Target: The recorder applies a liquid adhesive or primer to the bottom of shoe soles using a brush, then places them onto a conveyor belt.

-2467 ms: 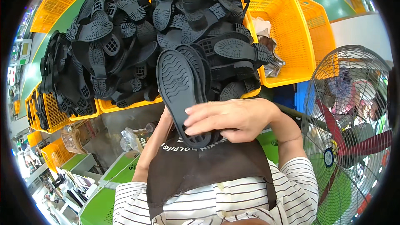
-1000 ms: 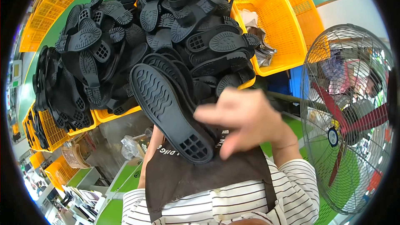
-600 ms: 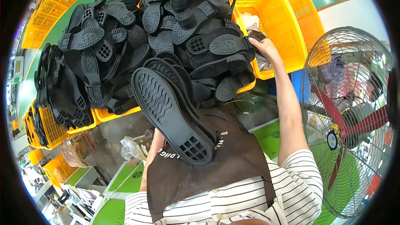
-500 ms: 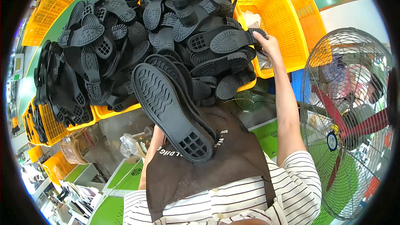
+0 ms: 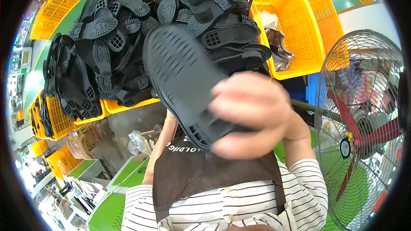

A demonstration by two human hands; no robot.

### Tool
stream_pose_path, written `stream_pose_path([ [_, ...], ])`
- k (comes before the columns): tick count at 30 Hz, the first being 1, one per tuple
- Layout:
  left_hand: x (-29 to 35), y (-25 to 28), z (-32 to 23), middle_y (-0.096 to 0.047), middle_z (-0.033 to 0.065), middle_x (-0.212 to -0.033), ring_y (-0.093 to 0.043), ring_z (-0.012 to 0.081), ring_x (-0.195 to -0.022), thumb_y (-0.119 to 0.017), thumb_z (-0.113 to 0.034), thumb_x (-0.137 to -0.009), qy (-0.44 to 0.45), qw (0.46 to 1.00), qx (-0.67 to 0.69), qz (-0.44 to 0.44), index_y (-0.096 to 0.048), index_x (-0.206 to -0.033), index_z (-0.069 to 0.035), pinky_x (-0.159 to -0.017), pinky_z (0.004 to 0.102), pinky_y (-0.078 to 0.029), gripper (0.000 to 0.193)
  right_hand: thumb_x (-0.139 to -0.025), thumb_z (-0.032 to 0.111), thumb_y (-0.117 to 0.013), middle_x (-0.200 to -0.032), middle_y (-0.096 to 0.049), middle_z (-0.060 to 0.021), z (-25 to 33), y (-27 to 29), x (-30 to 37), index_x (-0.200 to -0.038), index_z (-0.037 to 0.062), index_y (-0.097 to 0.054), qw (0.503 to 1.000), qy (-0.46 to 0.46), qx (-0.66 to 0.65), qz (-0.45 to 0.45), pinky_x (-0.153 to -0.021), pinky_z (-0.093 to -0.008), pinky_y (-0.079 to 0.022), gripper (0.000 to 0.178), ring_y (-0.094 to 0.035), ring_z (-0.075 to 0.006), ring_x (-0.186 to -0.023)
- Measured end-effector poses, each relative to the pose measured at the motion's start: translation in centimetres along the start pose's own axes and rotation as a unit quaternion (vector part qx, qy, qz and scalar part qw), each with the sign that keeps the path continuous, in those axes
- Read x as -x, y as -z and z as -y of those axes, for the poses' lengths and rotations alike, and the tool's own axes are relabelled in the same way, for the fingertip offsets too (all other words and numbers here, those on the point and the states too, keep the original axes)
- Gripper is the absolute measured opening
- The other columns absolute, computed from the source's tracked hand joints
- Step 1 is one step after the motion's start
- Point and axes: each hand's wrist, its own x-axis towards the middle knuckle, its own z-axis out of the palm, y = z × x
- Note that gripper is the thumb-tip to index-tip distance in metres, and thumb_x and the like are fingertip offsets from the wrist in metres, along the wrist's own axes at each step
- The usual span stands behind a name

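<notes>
In front of my apron (image 5: 214,167) a small stack of black rubber shoe soles (image 5: 180,66) is held up, tread side facing me, with a grid-patterned heel low on it. Behind the stack goes my left forearm (image 5: 156,154); the soles rest on my left hand, whose fingers are hidden. My right hand (image 5: 257,111), smeared by motion, closes on the heel end of a shoe sole over the stack, with dark rubber between thumb and fingers. Just beyond, a large heap of black soles (image 5: 100,28) overfills yellow crates.
A yellow crate (image 5: 295,30) at the far right holds crumpled brown and white material (image 5: 278,47). To the right stands a large caged fan (image 5: 346,145) with red blades. More yellow crates (image 5: 64,0) are at the far left. A clear plastic bag (image 5: 139,143) lies at lower left.
My right hand has come from the heap back toward me, bringing a shoe sole onto the stack. Another sole with a grid heel now shows where it lay.
</notes>
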Motion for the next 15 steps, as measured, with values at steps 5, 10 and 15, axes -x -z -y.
stream_pose_path([
  [5, 2.9, 1.2, 0.3, -0.046, 0.0088, -0.138, -0.048, 0.0225, -0.123, -0.052, -0.08, -0.063, 0.012, 1.0, 0.0, -0.025, -0.035, -0.142, -0.007, -0.104, 0.0392, -0.042, 0.109, -0.077, 0.04, -0.072, -0.117, -0.059, -0.0073, 1.3, -1.5, 0.5, -0.127, 0.0174, -0.058, 0.945, -0.011, -0.224, 0.238, -0.094, -0.0483, -0.041, 0.057, -0.057, -0.0271, -0.112],
  [10, 4.9, 2.4, 0.6, -0.047, 0.0088, -0.138, -0.049, 0.0223, -0.123, -0.053, -0.08, -0.064, 0.006, 0.999, 0.005, -0.051, -0.036, -0.142, -0.007, -0.104, 0.0391, -0.042, 0.108, -0.074, 0.042, -0.074, -0.109, -0.064, -0.0099, -3.6, 0.5, 1.1, -0.11, 0.0025, -0.066, 0.895, -0.175, -0.364, 0.19, -0.088, -0.0405, -0.043, 0.054, -0.06, -0.0286, -0.1],
  [15, 5.5, 2.7, 0.4, -0.047, 0.0087, -0.137, -0.049, 0.0222, -0.122, -0.053, -0.08, -0.064, 0.007, 0.998, 0.001, -0.057, -0.036, -0.142, -0.007, -0.103, 0.039, -0.042, 0.107, -0.07, 0.027, -0.079, -0.107, -0.06, -0.013, -15.8, -5.1, 10.3, -0.109, 0.004, -0.061, 0.947, -0.286, 0.119, 0.085, -0.084, -0.0372, -0.048, 0.048, -0.059, -0.0289, -0.101],
])
